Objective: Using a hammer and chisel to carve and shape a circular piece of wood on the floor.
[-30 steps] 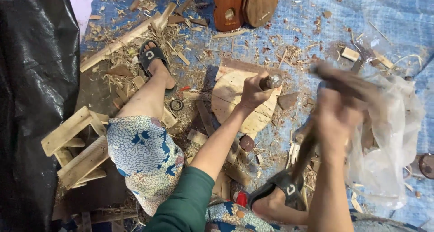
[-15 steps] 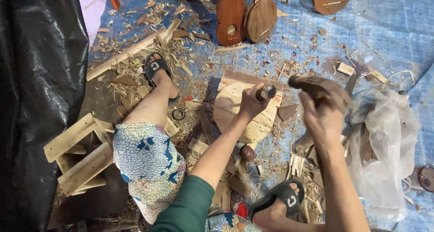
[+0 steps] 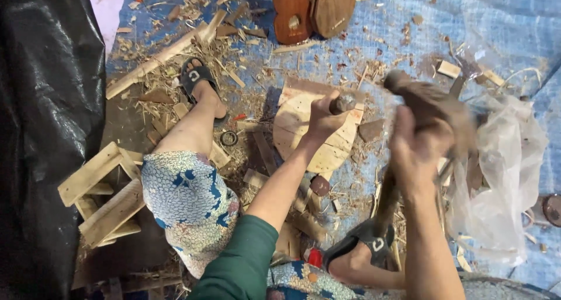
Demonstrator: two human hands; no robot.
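Note:
My left hand (image 3: pixel 322 120) grips a chisel by its round wooden handle (image 3: pixel 343 103), held upright on a pale, rounded wooden board (image 3: pixel 304 133) lying on the floor. My right hand (image 3: pixel 416 141) is raised to the right of the chisel and is shut on a dark wooden mallet (image 3: pixel 432 101), blurred by motion; its head is beside and slightly above the chisel top. My legs, in patterned shorts and black sandals, lie on either side of the board.
Wood chips and offcuts cover the blue tarp (image 3: pixel 380 25). Two brown carved instrument-shaped bodies (image 3: pixel 312 8) lie at the top. A small wooden stool frame (image 3: pixel 102 192) stands at left by black plastic sheeting (image 3: pixel 47 101). A clear plastic bag (image 3: pixel 502 171) lies at right.
My right hand has swung the mallet up and then leftward toward the chisel top. The left hand and chisel have stayed on the board.

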